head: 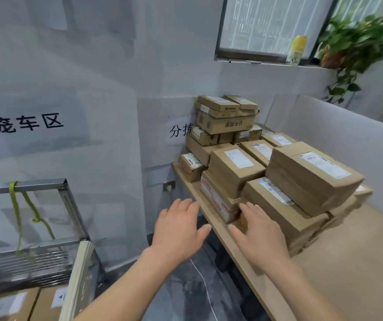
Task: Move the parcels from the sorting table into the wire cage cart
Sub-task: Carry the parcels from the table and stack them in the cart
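Brown cardboard parcels with white labels are stacked on the wooden sorting table point(353, 269), a tall stack point(226, 117) at the back corner and lower ones point(311, 177) in front. My left hand point(177, 228) hovers with fingers spread, off the table's left edge, holding nothing. My right hand point(259, 235) is stretched flat over the table's front-left part, its fingertips close to a parcel with red tape point(218, 201). The wire cage cart point(35, 230) stands at lower left with parcels point(14, 304) inside it.
A yellow-green strap point(17, 216) hangs from the cart's top rail. A folded cardboard sheet point(79, 281) leans on the cart's right side. A white cable point(205, 288) lies on the dark floor between cart and table. A potted plant point(357, 49) sits on the windowsill.
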